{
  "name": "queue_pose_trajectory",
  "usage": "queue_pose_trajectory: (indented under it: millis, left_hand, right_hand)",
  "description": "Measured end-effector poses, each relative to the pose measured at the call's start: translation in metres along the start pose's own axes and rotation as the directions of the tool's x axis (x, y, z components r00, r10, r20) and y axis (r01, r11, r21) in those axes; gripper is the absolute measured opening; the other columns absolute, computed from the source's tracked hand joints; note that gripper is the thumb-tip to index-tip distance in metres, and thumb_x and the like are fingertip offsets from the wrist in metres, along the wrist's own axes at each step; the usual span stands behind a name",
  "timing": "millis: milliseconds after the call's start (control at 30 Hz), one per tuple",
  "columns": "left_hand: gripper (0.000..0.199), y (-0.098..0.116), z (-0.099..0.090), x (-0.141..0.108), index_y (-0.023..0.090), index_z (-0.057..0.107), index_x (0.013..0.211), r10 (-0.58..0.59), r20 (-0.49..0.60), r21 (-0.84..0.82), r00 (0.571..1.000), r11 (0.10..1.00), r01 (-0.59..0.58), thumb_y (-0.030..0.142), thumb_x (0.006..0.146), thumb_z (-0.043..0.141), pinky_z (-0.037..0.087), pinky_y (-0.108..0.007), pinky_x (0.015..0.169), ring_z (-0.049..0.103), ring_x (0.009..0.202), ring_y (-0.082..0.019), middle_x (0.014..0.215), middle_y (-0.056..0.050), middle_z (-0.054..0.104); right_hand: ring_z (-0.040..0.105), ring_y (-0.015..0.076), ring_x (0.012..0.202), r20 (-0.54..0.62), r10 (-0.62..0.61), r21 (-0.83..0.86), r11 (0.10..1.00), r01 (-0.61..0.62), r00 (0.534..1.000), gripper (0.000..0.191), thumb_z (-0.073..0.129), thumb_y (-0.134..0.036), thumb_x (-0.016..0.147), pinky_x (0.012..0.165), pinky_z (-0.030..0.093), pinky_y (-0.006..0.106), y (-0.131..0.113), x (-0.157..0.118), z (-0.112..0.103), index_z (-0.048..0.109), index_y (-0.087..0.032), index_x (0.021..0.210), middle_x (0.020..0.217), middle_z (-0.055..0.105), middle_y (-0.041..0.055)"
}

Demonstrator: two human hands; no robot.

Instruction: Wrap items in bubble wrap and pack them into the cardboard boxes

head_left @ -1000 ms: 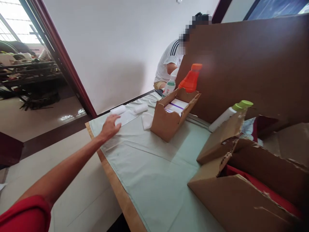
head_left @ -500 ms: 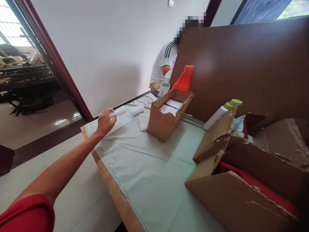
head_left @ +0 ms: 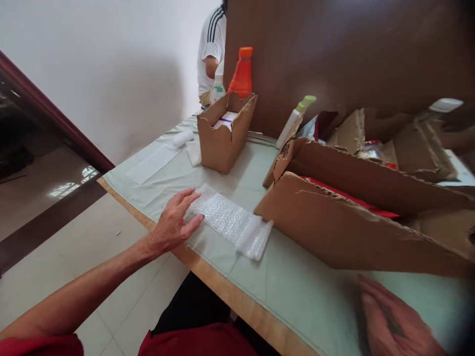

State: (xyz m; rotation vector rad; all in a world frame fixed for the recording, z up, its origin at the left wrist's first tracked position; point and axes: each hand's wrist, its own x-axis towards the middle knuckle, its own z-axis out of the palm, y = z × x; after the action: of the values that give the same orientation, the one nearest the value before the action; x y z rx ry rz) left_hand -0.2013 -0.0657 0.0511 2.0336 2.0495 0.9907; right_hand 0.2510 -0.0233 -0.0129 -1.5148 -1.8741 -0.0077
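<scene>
A strip of clear bubble wrap [head_left: 232,217] lies across the pale green cloth [head_left: 293,296], its right end folded thicker. At its left end is my left hand [head_left: 178,220], thumb and fingers apart, with the fingertips over or touching the edge of the wrap. My right hand [head_left: 397,321] shows at the lower right above the cloth, in front of the long cardboard box [head_left: 326,222]. Motion blurs its fingers, and I cannot make out anything in them. Farther back on the cloth are a flat white strip [head_left: 154,163] and a small white roll [head_left: 183,138].
A small cardboard box [head_left: 218,153] with white packs inside stands ahead, an orange bottle [head_left: 242,76] and a clear bottle [head_left: 217,91] behind it. Along the brown board [head_left: 315,49] are a green-capped bottle [head_left: 291,123] and more boxes. A person in a white shirt [head_left: 210,44] sits beyond.
My left hand has come nearer from the table's far left and let go of the white roll of wrap, which now lies as a strip. My right hand has entered view. The camera has turned right.
</scene>
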Motion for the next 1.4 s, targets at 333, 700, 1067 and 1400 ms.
queue_pose_trajectory:
  millis: [333,700,1067,1400]
  left_hand:
    - [0.035,-0.052,0.041,0.046,0.018,0.069,0.110,-0.262,0.091,0.269,0.961,0.935,0.230,0.036,0.081,0.067,0.042,-0.056,0.112,0.054,0.133,-0.039,0.141,-0.018,0.061]
    - [0.008,-0.027,0.033,0.034,0.023,0.063,0.087,-0.212,0.045,0.131,0.976,0.970,0.205,0.025,0.085,0.056,0.053,-0.038,0.092,0.070,0.099,-0.026,0.100,-0.006,0.076]
    - [0.024,0.008,0.028,0.120,0.019,0.068,0.102,0.039,0.104,0.161,0.994,0.985,-0.055,0.014,0.087,0.050,0.050,-0.039,0.092,0.069,0.102,-0.027,0.110,-0.008,0.076]
    - [0.041,0.030,0.076,0.134,0.018,0.064,0.126,0.271,0.119,0.107,0.955,0.953,-0.284,0.010,0.088,0.053,0.042,-0.050,0.108,0.056,0.126,-0.032,0.135,-0.015,0.063]
  right_hand:
    - [0.065,0.0243,0.119,0.167,-0.595,0.291,0.792,0.537,0.786,0.042,0.049,-0.005,0.096,0.099,0.053,0.041,-0.133,0.042,0.007,0.060,-0.022,0.134,0.128,0.070,0.0086]
    - [0.059,0.0320,0.126,0.456,-0.636,0.261,0.765,0.590,0.623,0.026,0.051,0.001,0.088,0.093,0.054,0.049,-0.157,0.069,0.045,0.069,-0.016,0.095,0.129,0.069,0.0138]
    - [0.075,0.0197,0.088,0.198,-0.566,0.535,0.747,0.396,0.800,0.039,0.052,-0.002,0.086,0.078,0.062,0.033,-0.166,-0.028,-0.029,0.067,-0.022,0.115,0.101,0.079,0.0037]
    - [0.074,0.0237,0.097,0.183,-0.467,0.460,0.818,0.345,0.865,0.023,0.061,-0.019,0.094,0.083,0.063,0.037,-0.151,-0.046,-0.008,0.072,-0.022,0.114,0.109,0.078,0.0078]
